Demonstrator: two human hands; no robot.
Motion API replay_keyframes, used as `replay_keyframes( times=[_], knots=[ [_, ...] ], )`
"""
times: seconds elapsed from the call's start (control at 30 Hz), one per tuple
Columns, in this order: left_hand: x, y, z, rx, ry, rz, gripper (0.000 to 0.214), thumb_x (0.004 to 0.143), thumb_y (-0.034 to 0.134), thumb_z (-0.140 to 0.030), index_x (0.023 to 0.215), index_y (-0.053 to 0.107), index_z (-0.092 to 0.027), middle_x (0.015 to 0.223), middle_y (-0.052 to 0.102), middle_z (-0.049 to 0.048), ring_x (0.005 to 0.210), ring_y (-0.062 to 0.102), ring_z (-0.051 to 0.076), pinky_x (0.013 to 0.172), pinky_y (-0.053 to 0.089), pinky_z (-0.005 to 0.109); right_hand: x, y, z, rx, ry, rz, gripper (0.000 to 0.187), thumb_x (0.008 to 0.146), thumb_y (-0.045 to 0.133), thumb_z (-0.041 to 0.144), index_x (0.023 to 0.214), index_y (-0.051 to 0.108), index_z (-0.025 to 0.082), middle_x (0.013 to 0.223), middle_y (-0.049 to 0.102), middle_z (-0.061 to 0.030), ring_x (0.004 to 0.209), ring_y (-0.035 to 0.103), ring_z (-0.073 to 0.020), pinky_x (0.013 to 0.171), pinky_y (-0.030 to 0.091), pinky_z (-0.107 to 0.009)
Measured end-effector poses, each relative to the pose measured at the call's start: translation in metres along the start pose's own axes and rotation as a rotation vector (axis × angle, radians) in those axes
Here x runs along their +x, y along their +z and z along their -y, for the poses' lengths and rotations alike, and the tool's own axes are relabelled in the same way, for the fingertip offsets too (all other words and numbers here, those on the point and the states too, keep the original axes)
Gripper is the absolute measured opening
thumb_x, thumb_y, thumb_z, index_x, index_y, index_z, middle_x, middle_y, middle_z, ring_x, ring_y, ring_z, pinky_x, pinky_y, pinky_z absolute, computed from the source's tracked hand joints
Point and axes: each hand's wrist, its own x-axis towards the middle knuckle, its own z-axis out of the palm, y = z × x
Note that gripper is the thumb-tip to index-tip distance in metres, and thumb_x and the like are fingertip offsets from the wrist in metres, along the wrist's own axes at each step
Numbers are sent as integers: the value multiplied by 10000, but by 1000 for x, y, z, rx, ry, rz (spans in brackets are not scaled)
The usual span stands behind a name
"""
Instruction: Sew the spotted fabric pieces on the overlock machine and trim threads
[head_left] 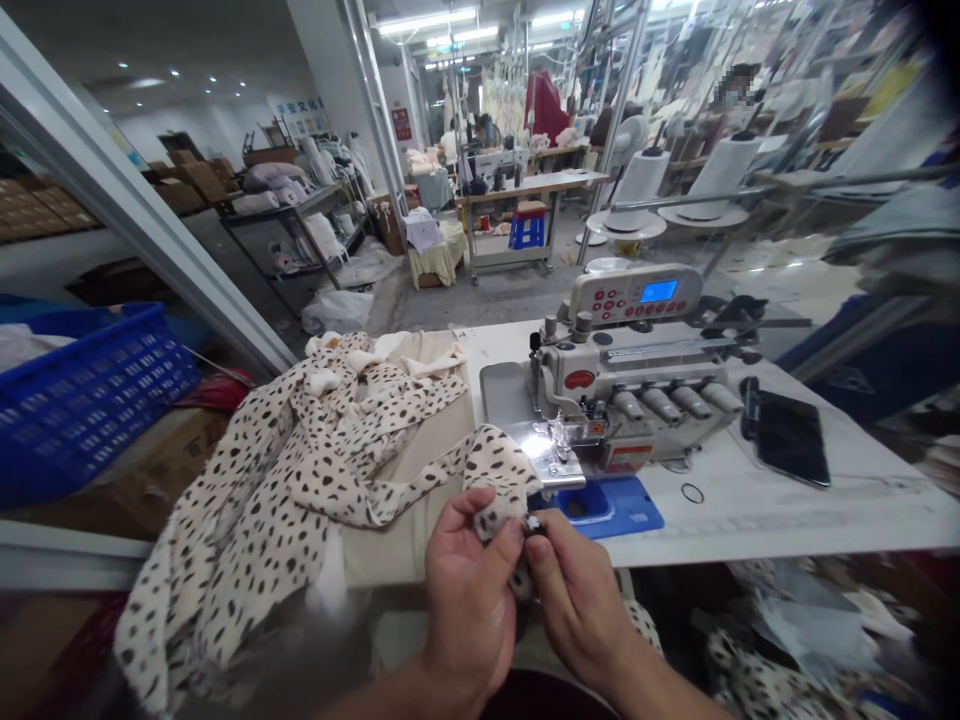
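My left hand (472, 590) is closed on the end of a cream fabric piece with dark spots (499, 470), thumb pressed on top. Against it, my right hand (577, 590) is closed, pinching a small dark bit with a white spot on it, too small to make out. Both hands meet in front of the table edge, just below the overlock sewing machine (592, 390). The held piece runs left as a strip to a heap of the same spotted fabric (270, 480), which hangs over the table's front edge. The machine's lamp lights its needle area.
A dark phone or tablet (791, 435) and a black ring (691, 493) lie right of the machine. White thread cones (641, 190) stand behind. At left is a blue basket (97, 390); spotted scraps (750, 660) lie below right. Another person (739, 100) is in the background.
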Motion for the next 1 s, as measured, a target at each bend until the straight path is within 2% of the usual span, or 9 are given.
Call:
replay_keyframes(
  times=[0.43, 0.8, 0.9, 1.0],
  knots=[
    [-2, 7, -3, 0, 10, -26, 574, 601, 923, -279, 1035, 557, -196, 851, 676, 1, 755, 638, 100, 723, 539, 208, 3, -4, 0, 61, 36, 33, 325, 1068, 350, 340, 787, 468, 227, 670, 491, 33, 569, 471, -135, 554, 334, -261],
    [-10, 5, 1, -19, 6, 23, 567, 612, 911, -240, 1054, 558, -202, 827, 679, -7, 721, 638, 95, 715, 533, 207, -7, -6, 0, 126, 66, 7, 358, 1067, 363, 344, 739, 438, 224, 652, 455, 40, 563, 425, -128, 548, 313, -263],
    [-13, 3, 3, -23, -6, 48, 556, 639, 896, -244, 1074, 552, -202, 875, 697, 16, 765, 670, 125, 747, 552, 251, -12, -2, -2, 253, 144, -6, 377, 1065, 371, 393, 736, 440, 222, 674, 445, 30, 596, 406, -135, 560, 327, -264],
    [-16, -1, 4, -29, -7, 75, 539, 680, 873, -237, 1108, 545, -209, 935, 705, 29, 814, 684, 142, 791, 560, 287, -18, 4, -4, 532, 273, -111, 403, 1054, 371, 475, 743, 432, 227, 656, 391, 40, 564, 345, -130, 513, 309, -254]
  ],
)
